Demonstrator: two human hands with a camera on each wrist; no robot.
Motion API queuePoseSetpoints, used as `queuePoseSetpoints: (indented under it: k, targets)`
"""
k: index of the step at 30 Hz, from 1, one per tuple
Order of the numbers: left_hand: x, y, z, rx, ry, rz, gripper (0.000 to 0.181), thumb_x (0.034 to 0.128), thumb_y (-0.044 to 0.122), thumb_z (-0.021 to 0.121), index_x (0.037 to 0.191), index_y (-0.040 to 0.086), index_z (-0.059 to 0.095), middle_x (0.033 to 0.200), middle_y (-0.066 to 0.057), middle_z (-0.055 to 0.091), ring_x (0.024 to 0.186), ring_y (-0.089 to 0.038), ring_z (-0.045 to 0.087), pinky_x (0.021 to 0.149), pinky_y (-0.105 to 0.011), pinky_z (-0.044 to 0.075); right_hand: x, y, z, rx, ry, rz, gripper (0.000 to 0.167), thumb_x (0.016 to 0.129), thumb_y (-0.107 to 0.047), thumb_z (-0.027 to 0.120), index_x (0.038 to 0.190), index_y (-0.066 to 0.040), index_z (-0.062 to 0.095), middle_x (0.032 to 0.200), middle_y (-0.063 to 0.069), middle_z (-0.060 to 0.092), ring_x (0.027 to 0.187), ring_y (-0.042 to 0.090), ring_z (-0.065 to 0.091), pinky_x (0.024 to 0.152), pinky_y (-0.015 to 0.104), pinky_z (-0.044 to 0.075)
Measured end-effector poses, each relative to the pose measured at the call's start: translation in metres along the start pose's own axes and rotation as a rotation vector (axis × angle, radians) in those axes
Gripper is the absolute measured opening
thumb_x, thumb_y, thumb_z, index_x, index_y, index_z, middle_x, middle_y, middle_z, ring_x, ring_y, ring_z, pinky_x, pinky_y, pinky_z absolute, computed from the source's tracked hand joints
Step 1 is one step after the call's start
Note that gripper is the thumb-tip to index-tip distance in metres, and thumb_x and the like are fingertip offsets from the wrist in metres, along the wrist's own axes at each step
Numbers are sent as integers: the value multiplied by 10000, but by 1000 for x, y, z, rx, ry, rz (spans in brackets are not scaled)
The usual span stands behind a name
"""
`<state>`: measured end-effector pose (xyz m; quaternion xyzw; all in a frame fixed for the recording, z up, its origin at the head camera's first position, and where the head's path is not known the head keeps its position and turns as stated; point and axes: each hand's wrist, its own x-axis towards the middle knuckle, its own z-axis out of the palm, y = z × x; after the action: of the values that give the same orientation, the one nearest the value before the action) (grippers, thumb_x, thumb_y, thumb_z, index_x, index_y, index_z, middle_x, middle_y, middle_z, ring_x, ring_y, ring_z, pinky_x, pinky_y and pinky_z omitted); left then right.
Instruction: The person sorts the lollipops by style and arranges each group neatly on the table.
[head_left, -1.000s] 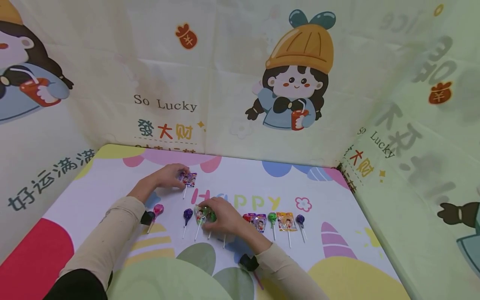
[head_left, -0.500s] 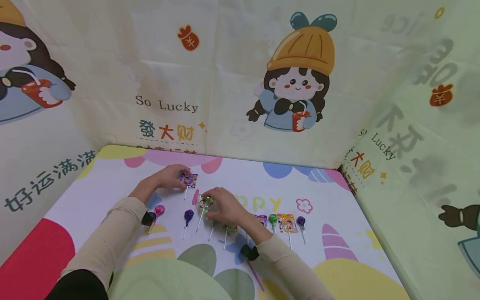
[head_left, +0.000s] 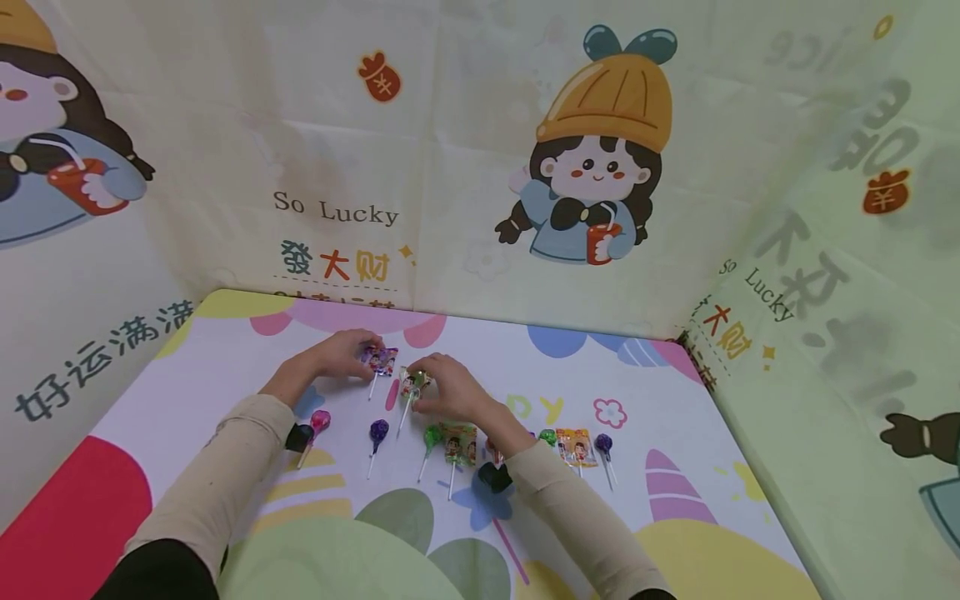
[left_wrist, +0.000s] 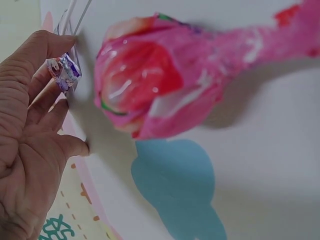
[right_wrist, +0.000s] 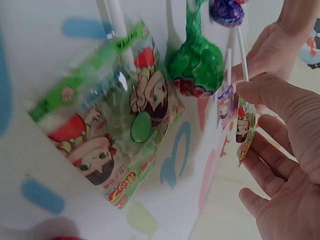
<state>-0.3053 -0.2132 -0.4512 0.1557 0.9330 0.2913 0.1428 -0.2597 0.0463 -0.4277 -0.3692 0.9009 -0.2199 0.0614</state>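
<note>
As the eye starts at the left, pink lollipop (head_left: 320, 420): lies on the worktop (head_left: 495, 358), just beside the left wrist.
Left hand (head_left: 339, 354): thumb and fingers curve round the purple packet lollipop in what looks like a loose pinch, little finger standing free.
Purple packet lollipop (head_left: 382, 361): farther from the person than the pink one, stick pointing toward the person.
Dark purple lollipop (head_left: 378, 431): lies nearer the person, out of either hand.
Gap between the packets: narrow; the step in hand seems to be bringing the green packet alongside the purple one.
Green packet lollipop (head_left: 412, 383): right of the purple packet, apart from it; whether it touches the worktop I cannot tell.
Right hand (head_left: 453, 387): pinches the green packet between thumb and fingers, little finger apart. The next move likely calls for levelling it with its neighbour, then easing the pinch without dragging the wrapper.
Right forearm's near side: a green lollipop (head_left: 431, 437) and a second green packet (head_left: 459, 444) lie side by side.
Far right: an orange packet (head_left: 575, 447) and another dark purple lollipop (head_left: 604, 444) lie together.
</note>
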Motion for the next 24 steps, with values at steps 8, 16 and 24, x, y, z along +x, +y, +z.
queuePoseSetpoints:
  k: [8,16,24]
  targets:
    - [0,-3,0,-9,5,12,555,861,180,815,1346,29,591,1442,-223,542,1381,-428,448,1177,-606,323,16,5,3,-34,-19,21,535,869,-218,824,1346,-79,625,1354,89,632,1296,260,553,1151,391,411]
    - [0,0,-1,17,14,21,553,858,167,812,1344,22,592,1434,-223,551,1372,-422,458,1178,-601,326,28,10,4,-84,-11,59,505,879,-217,815,1326,-64,636,1324,108,634,1262,268,575,1128,380,434]
    - [0,-2,0,2,6,24,514,857,156,818,1311,33,610,1390,-201,581,1340,-404,488,1172,-599,337,36,14,4,-80,-23,44,486,875,-168,812,1312,-49,636,1307,121,637,1251,274,577,1126,379,435]
